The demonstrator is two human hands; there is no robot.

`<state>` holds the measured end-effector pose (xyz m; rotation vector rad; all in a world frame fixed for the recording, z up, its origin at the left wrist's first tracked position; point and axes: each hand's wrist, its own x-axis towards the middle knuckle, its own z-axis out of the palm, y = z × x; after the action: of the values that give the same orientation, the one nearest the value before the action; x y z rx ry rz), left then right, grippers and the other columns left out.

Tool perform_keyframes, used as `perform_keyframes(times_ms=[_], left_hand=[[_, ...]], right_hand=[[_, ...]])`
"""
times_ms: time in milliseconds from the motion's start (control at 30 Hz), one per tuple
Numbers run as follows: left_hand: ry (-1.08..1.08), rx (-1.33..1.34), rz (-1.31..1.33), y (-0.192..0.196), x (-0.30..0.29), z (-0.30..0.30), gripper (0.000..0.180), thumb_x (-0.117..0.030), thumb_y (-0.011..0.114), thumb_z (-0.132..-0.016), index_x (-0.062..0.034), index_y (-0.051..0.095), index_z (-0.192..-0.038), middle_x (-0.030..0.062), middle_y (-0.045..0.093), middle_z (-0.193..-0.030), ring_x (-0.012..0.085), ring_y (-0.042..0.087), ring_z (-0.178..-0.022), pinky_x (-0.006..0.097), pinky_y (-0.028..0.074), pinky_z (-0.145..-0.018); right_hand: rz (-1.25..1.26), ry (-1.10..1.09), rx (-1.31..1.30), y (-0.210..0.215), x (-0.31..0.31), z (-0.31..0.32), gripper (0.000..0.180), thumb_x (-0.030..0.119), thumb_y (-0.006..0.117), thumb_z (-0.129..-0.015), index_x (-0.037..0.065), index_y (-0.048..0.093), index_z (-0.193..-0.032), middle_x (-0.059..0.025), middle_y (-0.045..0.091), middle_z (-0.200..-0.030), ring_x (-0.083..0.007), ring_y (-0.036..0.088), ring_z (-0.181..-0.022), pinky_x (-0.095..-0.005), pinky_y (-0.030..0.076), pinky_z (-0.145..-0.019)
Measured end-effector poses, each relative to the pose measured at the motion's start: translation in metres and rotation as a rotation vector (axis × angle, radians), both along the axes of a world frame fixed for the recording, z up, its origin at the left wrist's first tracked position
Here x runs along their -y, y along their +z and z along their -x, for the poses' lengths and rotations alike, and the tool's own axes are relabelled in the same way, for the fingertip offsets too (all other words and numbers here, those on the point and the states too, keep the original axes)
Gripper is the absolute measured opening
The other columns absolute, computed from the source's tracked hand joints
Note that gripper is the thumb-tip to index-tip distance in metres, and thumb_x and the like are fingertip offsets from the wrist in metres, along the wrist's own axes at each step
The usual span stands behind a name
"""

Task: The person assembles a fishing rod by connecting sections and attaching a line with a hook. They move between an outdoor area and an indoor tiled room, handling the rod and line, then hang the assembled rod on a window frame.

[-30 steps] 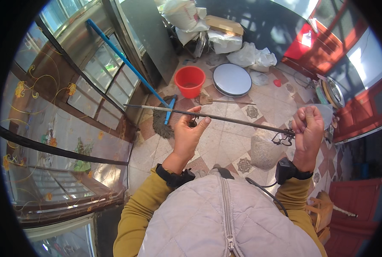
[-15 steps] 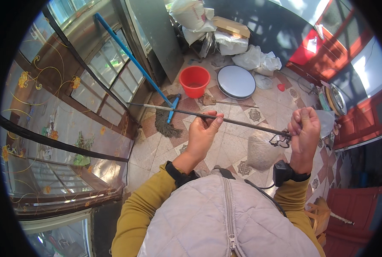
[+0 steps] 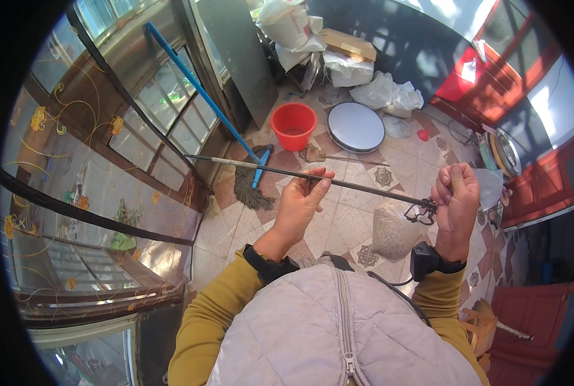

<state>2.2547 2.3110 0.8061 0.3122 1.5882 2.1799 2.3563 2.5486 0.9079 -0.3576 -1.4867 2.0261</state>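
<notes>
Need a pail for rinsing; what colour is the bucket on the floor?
Red; the bucket shows best in the head view.

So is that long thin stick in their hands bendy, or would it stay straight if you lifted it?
The thin dark rod probably stays stiff: it runs nearly straight between the left hand and right hand. It looks light, pinched only by fingertips. Being slim and smooth, it might slip or roll.

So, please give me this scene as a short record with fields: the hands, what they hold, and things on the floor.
left hand: fingers closed around the middle of the thin dark rod
right hand: shut at the rod's looped end
rod: nearly level, spanning both hands
floor: red bucket, round white disc, blue-handled mop, white bags
</notes>
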Motion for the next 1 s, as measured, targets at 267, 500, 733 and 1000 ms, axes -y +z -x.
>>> perform_keyframes(times_ms=[267,500,733,1000], left_hand=[[0.155,-0.099,-0.061,-0.006,0.006,0.009,0.037,-0.009,0.073,-0.082,-0.0055,0.058,-0.116,0.0009,0.064,-0.110,0.0067,0.056,-0.090,0.020,0.043,-0.071],[0.121,-0.055,0.015,-0.006,-0.005,0.003,0.020,-0.013,0.072,-0.085,-0.0035,0.063,-0.101,-0.0024,0.061,-0.092,0.0041,0.049,-0.079,0.020,0.041,-0.070],[0.101,-0.128,0.020,0.009,0.002,0.015,0.017,-0.013,0.072,-0.085,-0.0034,0.064,-0.096,-0.0050,0.060,-0.084,0.0036,0.049,-0.076,0.019,0.041,-0.067],[-0.026,-0.041,-0.213,0.049,0.026,0.035,0.022,-0.006,0.074,-0.080,-0.0036,0.064,-0.100,-0.0028,0.062,-0.083,0.0044,0.054,-0.072,0.019,0.045,-0.065]], right_hand=[[0.006,0.002,0.004,0.000,-0.002,0.000,0.017,0.012,0.047,-0.099,0.009,0.045,-0.082,-0.0013,0.047,-0.072,-0.0037,0.031,-0.049,-0.0187,0.028,-0.044],[0.002,0.012,0.017,0.000,-0.002,0.005,0.016,0.009,0.046,-0.097,0.008,0.045,-0.081,-0.0024,0.049,-0.072,-0.0042,0.032,-0.048,-0.0197,0.027,-0.043],[0.005,0.009,-0.002,-0.001,-0.004,0.008,0.015,0.006,0.046,-0.096,0.007,0.045,-0.081,-0.0032,0.050,-0.072,-0.0045,0.032,-0.048,-0.0200,0.027,-0.042],[-0.033,0.046,0.017,-0.002,-0.005,0.011,0.016,0.012,0.047,-0.099,0.010,0.047,-0.083,-0.0016,0.048,-0.074,-0.0037,0.032,-0.049,-0.0188,0.028,-0.043]])
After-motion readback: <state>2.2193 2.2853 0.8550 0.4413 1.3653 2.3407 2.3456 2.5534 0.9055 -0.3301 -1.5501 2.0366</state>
